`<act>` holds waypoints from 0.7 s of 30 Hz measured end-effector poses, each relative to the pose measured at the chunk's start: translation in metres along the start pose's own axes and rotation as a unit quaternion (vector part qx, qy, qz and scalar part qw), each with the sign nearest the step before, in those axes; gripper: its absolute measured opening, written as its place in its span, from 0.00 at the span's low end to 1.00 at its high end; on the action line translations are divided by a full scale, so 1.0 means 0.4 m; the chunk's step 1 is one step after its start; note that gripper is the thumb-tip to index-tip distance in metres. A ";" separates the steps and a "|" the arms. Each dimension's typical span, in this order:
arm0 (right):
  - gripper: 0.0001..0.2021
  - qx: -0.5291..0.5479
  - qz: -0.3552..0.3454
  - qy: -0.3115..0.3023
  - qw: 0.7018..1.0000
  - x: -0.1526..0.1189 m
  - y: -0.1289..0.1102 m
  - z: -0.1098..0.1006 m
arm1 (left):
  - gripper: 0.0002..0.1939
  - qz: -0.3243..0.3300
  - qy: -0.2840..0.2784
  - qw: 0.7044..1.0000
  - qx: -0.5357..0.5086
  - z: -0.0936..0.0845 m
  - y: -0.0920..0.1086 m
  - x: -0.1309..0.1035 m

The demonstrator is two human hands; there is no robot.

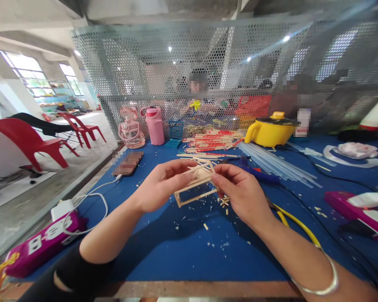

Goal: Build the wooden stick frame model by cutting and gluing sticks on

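A worn wooden edge (176, 290) borders the smooth blue counter (176, 256), where a glossy purple power strip (40, 247) lies at the left and pliers (300, 218) with curved yellow handles partly hide behind the right forearm. Over the middle, the left hand (160, 182) and right hand (245, 191) hold a boxy frame (198, 183) of thin, pale wooden sticks, tilted and open-sided; the left grip is closed along its upper bars, the right pinches a corner between thumb and fingers, and both cover parts of it. Short offcuts (224, 202) and white flecks litter the surface below. Farther on lie a flat phone (128, 163) on a white cable, a blue tool (264, 176) partly behind the right hand, translucent rods (277, 163) and a heap of sticks (212, 138) with red wrappers. Behind these stand a round yellow pot (272, 132), a pink flask (155, 128) and a clear jug (132, 134). A perforated metal screen (164, 58) rises across the back, blurring the people beyond; red plastic chairs (34, 142) stand off left.
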State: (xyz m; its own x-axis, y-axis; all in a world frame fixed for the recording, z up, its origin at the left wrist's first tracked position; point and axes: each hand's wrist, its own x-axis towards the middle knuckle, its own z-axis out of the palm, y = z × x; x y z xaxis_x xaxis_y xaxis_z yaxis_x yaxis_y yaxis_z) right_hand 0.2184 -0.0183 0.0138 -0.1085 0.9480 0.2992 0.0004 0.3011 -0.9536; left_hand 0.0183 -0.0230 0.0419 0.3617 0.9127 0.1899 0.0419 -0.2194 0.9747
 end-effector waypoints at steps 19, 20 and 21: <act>0.11 -0.050 -0.056 -0.053 0.996 -0.015 0.011 0.014 | 0.26 -0.004 -0.038 0.999 0.018 -0.009 0.037 0.040; 0.11 -0.047 -0.057 -0.061 0.995 -0.014 0.016 0.018 | 0.26 -0.008 -0.044 0.999 0.006 -0.010 0.037 0.042; 0.12 -0.045 -0.056 -0.070 0.995 -0.011 0.020 0.020 | 0.27 -0.010 -0.048 0.999 0.001 -0.012 0.037 0.043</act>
State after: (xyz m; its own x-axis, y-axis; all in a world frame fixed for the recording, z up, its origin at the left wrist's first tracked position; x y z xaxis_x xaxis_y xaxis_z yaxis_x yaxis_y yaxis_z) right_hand 0.2107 -0.0210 0.0045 -0.2497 0.8865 0.3896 0.0687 0.4176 -0.9061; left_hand 0.0209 -0.0088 0.0602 0.4485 0.8797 0.1580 0.0527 -0.2025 0.9779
